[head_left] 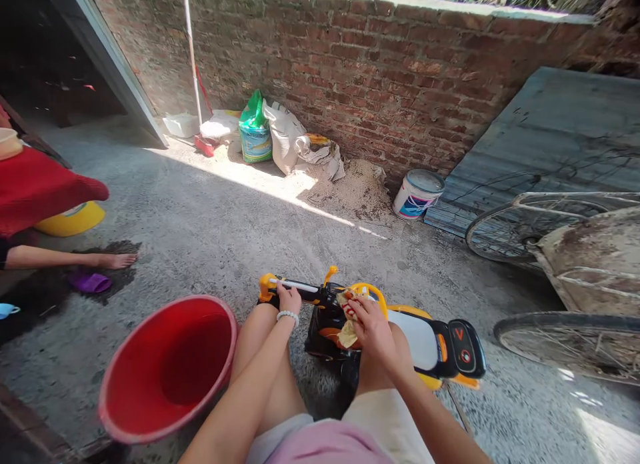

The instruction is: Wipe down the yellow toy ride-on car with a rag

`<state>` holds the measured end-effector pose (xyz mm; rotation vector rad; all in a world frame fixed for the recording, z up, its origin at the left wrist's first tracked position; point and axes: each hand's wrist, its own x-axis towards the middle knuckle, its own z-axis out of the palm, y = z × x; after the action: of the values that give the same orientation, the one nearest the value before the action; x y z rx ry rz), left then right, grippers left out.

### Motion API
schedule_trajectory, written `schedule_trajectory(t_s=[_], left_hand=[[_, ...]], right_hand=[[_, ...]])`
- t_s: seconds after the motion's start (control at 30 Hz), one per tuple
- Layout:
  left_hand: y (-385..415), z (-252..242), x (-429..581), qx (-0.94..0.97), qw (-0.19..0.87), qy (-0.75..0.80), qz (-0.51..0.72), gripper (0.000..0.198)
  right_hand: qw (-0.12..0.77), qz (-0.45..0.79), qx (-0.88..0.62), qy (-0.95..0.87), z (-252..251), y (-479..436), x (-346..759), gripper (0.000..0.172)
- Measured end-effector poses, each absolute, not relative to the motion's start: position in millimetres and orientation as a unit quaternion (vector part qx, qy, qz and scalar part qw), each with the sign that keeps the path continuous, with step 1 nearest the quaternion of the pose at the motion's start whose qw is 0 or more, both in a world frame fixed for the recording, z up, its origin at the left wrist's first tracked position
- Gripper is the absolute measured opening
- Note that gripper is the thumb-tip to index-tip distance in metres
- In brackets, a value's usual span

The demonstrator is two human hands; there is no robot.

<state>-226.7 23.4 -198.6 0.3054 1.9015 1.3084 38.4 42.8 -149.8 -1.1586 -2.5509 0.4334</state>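
1. Toy (pixel 414 337) lies directly under both hands; the right knee (pixel 399 337) hides part of it.
2. Left hand (pixel 289 303) has its fingers curled around the toy's bar (pixel 309 291).
3. Right hand (pixel 373 327) is closed on a cloth (pixel 349 336), touching the toy beside its yellow wheel (pixel 384 302).
4. Tub (pixel 126 377) stands left of the toy, near it.
5. Beyond the toy are a bucket (pixel 417 196), grain (pixel 357 187) and sacks (pixel 284 134).
6. Cart (pixel 593 254) stands right of the toy, just apart.
7. Another person's foot (pixel 120 261) rests well left of the toy.
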Motion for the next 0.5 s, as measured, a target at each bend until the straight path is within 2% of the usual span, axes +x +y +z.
schedule_trajectory(t_s=[0.07, 0.17, 0.27, 0.4, 0.5], left_hand=[[16.9, -193.7, -213.8, 0.242, 0.268, 0.827, 0.431, 0.071], [7.3, -191.5, -194.2, 0.484, 0.172, 0.806, 0.295, 0.072], [5.7, -191.4, -185.9, 0.621, 0.201, 0.732, 0.198, 0.077], [14.2, -187.0, -192.4, 0.618, 0.253, 0.726, 0.163, 0.071], [17.9, -182.4, -194.5, 0.622, 0.255, 0.725, 0.151, 0.069]], right_hand=[[0.140, 0.131, -0.429, -0.883, -152.2, 57.1, 47.5, 0.054], [0.020, 0.120, -0.445, -0.887, -162.7, 68.5, 42.4, 0.065], [-0.064, 0.111, -0.432, -0.893, -167.6, 75.4, 32.8, 0.068], [-0.082, 0.098, -0.390, -0.912, -160.6, 93.4, 30.6, 0.047], [-0.080, 0.064, -0.386, -0.917, -157.5, 109.3, 27.1, 0.044]])
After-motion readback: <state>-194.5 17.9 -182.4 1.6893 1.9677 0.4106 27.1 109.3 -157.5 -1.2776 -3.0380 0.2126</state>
